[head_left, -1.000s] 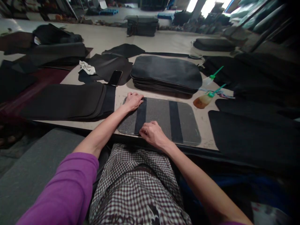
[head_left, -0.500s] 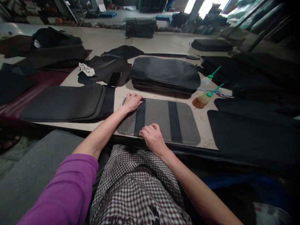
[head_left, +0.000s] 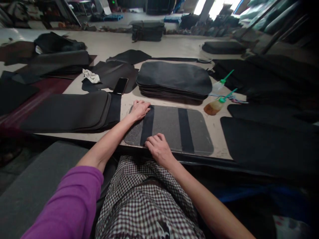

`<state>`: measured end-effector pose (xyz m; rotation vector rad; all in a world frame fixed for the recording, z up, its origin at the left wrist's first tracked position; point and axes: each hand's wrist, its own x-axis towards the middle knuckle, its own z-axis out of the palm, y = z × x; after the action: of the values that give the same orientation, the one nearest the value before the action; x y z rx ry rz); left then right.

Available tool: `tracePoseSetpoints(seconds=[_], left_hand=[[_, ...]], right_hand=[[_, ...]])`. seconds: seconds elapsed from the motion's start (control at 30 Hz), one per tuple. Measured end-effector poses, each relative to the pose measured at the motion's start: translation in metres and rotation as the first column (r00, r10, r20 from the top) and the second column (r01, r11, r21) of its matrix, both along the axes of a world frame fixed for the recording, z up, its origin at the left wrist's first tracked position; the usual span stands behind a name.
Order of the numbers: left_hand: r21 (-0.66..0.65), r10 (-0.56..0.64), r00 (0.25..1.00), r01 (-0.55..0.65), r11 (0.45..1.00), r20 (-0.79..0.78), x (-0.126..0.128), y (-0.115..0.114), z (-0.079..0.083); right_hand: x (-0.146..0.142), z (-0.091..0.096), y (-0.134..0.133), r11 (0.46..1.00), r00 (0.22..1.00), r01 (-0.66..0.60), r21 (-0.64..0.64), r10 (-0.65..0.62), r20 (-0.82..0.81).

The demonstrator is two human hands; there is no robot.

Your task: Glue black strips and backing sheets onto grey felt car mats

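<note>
A grey rounded panel (head_left: 166, 127) lies flat at the near edge of the table (head_left: 124, 99), with two black strips across it. My left hand (head_left: 139, 109) rests on the far end of the left black strip (head_left: 147, 124), fingers curled down onto it. At the near end of that strip my right hand (head_left: 157, 149) presses with bent fingers at the panel's front edge. The right black strip (head_left: 185, 129) lies untouched.
A stack of dark rounded panels (head_left: 174, 79) sits behind the grey one. Another dark stack (head_left: 67, 111) lies to the left, a phone (head_left: 121, 85) and a white rag (head_left: 91, 75) beyond it. Two green-capped glue bottles (head_left: 216, 105) lie on the right, beside large black sheets (head_left: 269, 139).
Both hands stayed on the left strip. My right hand slid slightly left and nearer along the panel's front edge; the view shifted a little.
</note>
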<state>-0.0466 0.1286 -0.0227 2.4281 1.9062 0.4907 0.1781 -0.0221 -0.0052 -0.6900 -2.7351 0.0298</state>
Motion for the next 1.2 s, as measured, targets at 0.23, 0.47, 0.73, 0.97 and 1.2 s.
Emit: tracePoseSetpoints(seconds=[0.23, 0.47, 0.73, 0.97, 1.2], left_hand=[[0.013, 0.022, 0.999, -0.023, 1.000, 0.044, -0.002, 0.014, 0.005], [-0.016, 0.067, 0.995, -0.066, 0.998, 0.077, -0.009, 0.036, 0.015], [-0.057, 0.113, 0.992, -0.110, 0.992, 0.057, -0.034, 0.024, 0.022], [-0.034, 0.001, 0.990, -0.006, 0.999, -0.143, -0.024, -0.005, 0.029], [0.012, -0.136, 0.973, 0.141, 0.990, -0.187, -0.002, -0.040, 0.028]], right_hand=[[0.004, 0.001, -0.003, 0.999, 1.000, -0.020, -0.038, 0.019, -0.024], [0.002, -0.002, -0.008, 0.993, 0.995, 0.049, -0.105, -0.058, -0.084], [-0.002, -0.008, -0.010, 0.988, 0.980, 0.126, -0.086, -0.137, -0.143], [-0.004, -0.015, -0.007, 0.988, 0.951, 0.132, -0.079, -0.148, -0.272], [-0.004, -0.017, -0.010, 0.983, 0.938, 0.156, -0.101, -0.179, -0.296]])
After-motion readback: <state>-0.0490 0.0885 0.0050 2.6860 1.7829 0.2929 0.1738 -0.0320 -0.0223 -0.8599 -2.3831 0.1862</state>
